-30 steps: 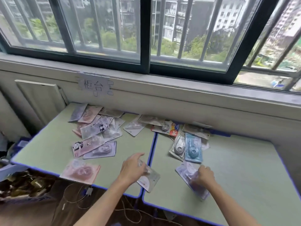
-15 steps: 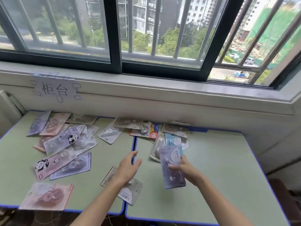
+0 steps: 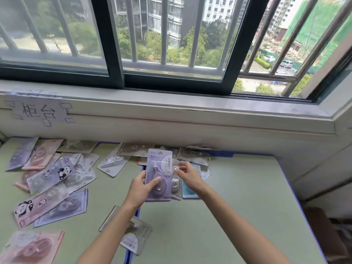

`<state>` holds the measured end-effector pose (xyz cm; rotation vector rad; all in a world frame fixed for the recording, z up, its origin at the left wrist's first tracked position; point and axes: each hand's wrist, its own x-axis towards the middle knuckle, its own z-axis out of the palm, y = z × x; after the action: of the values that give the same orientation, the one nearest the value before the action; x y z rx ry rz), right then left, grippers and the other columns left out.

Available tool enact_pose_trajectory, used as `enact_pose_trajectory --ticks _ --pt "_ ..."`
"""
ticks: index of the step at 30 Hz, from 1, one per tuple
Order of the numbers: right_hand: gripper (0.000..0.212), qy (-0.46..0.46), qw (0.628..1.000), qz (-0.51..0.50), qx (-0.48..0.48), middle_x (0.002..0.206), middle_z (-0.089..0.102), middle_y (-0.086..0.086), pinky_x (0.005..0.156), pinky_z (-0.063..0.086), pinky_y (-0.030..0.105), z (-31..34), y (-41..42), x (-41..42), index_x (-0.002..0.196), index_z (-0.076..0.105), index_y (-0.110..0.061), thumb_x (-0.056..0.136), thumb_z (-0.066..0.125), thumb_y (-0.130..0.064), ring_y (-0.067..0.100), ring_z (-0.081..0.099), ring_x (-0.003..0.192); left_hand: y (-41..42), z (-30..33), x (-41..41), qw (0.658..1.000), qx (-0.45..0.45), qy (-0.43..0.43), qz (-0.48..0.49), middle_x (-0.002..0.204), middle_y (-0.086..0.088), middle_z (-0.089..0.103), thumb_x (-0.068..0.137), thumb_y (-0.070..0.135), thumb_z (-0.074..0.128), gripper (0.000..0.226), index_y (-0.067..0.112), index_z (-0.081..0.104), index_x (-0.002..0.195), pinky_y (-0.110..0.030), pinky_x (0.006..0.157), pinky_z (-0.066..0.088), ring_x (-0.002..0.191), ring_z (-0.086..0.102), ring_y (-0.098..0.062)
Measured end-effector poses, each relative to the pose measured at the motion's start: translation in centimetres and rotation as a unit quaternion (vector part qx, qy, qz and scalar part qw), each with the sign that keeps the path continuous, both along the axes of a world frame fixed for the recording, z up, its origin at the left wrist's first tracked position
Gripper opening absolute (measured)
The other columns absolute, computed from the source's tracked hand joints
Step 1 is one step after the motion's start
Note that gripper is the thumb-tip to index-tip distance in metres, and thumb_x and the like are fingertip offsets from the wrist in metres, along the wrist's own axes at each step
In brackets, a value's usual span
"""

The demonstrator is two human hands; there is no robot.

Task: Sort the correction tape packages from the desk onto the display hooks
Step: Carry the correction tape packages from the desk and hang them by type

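I hold a purple correction tape package [image 3: 159, 164] upright above the green desk [image 3: 238, 197]. My left hand [image 3: 141, 189] grips its lower left part, thumb across the front. My right hand [image 3: 187, 176] pinches its right edge with curled fingertips. Several more packages lie scattered on the desk: a panda-printed one [image 3: 49, 174], a pink one [image 3: 30, 248] at the near left corner, a grey one [image 3: 137, 237] under my left forearm, and a blue one [image 3: 187, 191] partly hidden behind my right hand. No display hooks are in view.
A low wall with a taped paper sign [image 3: 38, 111] and a window sill [image 3: 190, 107] runs behind the desk. A seam [image 3: 131, 252] splits the two desk tops. A brown object [image 3: 327, 235] stands off the desk's right edge.
My right hand lifted the purple package off the desk and turned it upright. My left hand left the grey package and took hold of the purple one. The view swung right.
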<state>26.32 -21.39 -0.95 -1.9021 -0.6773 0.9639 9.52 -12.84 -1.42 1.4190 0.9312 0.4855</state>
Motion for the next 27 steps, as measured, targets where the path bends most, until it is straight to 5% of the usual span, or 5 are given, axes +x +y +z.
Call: enact_pose_trajectory --ticks 5,11,16,21,27 --pt "0.059 -0.127 0.96 -0.112 -0.224 0.141 0.042 0.024 0.104 0.035 0.038 -4.4 -0.5 4.6 0.137 0.035 0.001 0.094 0.055 -0.036 0.038 0.04 0.129 1.0 -0.4 -1.5 0.999 -0.013 0.005 0.043 0.096 -0.004 0.075 0.087 0.012 0.072 0.018 0.017 0.065 0.103 -0.028 0.073 0.055 0.088 0.071 -0.021" --pt "0.077 -0.104 0.946 -0.129 -0.28 0.142 0.04 0.023 0.105 0.034 0.042 -7.5 -1.7 4.9 0.137 0.03 0.0 0.086 0.066 -0.045 0.038 0.037 0.131 1.5 -1.1 -3.6 0.997 -0.008 0.021 0.072 0.101 -0.003 0.073 0.09 0.011 0.068 0.02 0.023 0.062 0.106 -0.029 0.076 0.054 0.092 0.07 -0.021" --pt "0.071 0.042 0.955 -0.147 -0.254 0.128 0.054 0.016 0.096 0.047 0.036 -9.0 -2.6 5.7 0.13 0.044 0.002 0.077 0.076 -0.032 0.033 0.055 0.116 1.5 -1.8 -4.0 0.994 -0.015 0.026 0.1 0.102 -0.007 0.071 0.09 0.009 0.067 0.018 0.02 0.061 0.104 -0.024 0.069 0.05 0.092 0.067 -0.023" --pt "0.01 0.239 0.952 -0.131 -0.138 0.094 0.064 0.013 0.079 0.052 0.037 -4.2 -3.5 4.4 0.103 0.057 -0.002 0.093 0.054 -0.001 0.026 0.063 0.083 1.1 -2.3 -3.1 0.993 -0.025 0.031 0.109 0.098 -0.005 0.07 0.091 0.015 0.067 0.012 0.023 0.06 0.095 -0.024 0.066 0.049 0.089 0.067 -0.022" --pt "0.03 0.266 0.962 -0.054 0.025 0.117 0.066 0.01 0.092 0.053 0.04 0.7 -1.6 0.4 0.117 0.056 -0.01 0.091 0.049 0.004 0.027 0.065 0.104 0.0 -1.8 -1.1 0.994 -0.074 0.004 0.079 0.105 -0.008 0.073 0.084 0.042 0.072 0.038 0.016 0.062 0.109 -0.036 0.084 0.054 0.1 0.069 -0.027"
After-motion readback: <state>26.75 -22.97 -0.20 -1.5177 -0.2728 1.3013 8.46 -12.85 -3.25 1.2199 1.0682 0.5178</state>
